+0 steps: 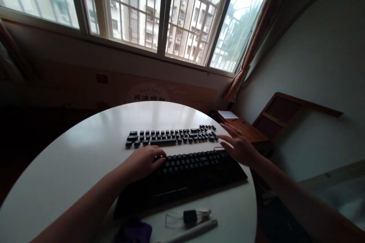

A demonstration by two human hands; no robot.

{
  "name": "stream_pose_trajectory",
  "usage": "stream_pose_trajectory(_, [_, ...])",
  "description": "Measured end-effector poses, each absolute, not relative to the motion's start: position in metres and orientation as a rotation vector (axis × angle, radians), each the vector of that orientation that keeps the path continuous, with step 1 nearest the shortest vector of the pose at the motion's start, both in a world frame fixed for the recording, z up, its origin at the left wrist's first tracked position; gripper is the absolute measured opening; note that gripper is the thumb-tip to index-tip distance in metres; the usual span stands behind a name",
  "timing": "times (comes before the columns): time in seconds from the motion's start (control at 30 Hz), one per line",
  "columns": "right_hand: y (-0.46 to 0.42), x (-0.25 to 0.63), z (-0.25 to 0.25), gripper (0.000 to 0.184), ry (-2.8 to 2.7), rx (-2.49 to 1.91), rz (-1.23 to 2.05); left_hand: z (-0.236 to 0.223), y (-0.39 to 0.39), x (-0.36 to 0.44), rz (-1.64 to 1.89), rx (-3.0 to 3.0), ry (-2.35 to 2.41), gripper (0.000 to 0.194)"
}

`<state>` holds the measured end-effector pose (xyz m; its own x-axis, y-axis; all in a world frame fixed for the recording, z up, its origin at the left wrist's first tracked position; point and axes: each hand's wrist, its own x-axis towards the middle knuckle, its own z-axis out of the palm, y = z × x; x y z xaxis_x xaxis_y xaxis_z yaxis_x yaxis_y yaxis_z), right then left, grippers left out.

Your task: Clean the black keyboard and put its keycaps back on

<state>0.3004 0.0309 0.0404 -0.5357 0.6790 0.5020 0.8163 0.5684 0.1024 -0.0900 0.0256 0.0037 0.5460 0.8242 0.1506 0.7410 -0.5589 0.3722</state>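
A black keyboard (199, 178) lies slanted on the round white table, with keycaps fitted in its rear rows and a bare dark front part. My left hand (146, 161) rests at the keyboard's rear left, thumb and forefinger bent together around a dark keycap (157, 158). Whether that keycap is seated or loose I cannot tell. My right hand (238, 146) hovers by the keyboard's right end, open with fingers spread, close to the loose keycaps (194, 135). These stand in rows behind the keyboard, a long spacebar (163, 142) among them.
On the white table (71, 167), near its front edge, lie a wire keycap puller (190, 216), a pale stick-like tool (196, 231) and a purple cloth-like item (134, 231). Beyond the table's right side stands a brown wooden desk (248, 129) with paper (228, 114). Barred windows are behind.
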Motion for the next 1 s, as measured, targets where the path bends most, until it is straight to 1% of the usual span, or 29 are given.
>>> stream_pose_trajectory(0.1, [0.095, 0.304, 0.053, 0.027, -2.397, -1.300, -0.465, 0.004, 0.025, -0.090, 0.452, 2.505, 1.313, 0.028])
stream_pose_trajectory(0.17, [0.137, 0.300, 0.050, 0.025, -2.471, -1.479, -0.394, 0.003, 0.025, -0.091, 0.456, 2.503, 1.322, 0.028])
stream_pose_trajectory(0.23, [0.172, 0.293, 0.041, 0.025, -2.505, -1.555, -0.356, 0.002, 0.025, -0.091, 0.458, 2.503, 1.331, 0.027])
stream_pose_trajectory(0.4, [0.221, 0.278, 0.025, 0.025, -2.593, -1.666, -0.299, 0.004, 0.024, -0.091, 0.458, 2.489, 1.324, 0.027])
stream_pose_trajectory(0.6, [0.239, 0.274, 0.021, 0.028, -2.699, -1.681, -0.269, 0.008, 0.023, -0.091, 0.447, 2.470, 1.305, 0.027])
stream_pose_trajectory(0.8, [0.239, 0.266, 0.015, 0.019, -2.718, -1.598, -0.255, 0.008, 0.022, -0.091, 0.448, 2.465, 1.304, 0.027])
stream_pose_trajectory(0.9, [0.233, 0.262, 0.020, 0.016, -2.656, -1.541, -0.240, 0.006, 0.023, -0.092, 0.443, 2.472, 1.306, 0.027])
stream_pose_trajectory(1.0, [0.216, 0.264, 0.031, 0.018, -2.585, -1.463, -0.210, 0.003, 0.025, -0.093, 0.466, 2.476, 1.289, 0.026])
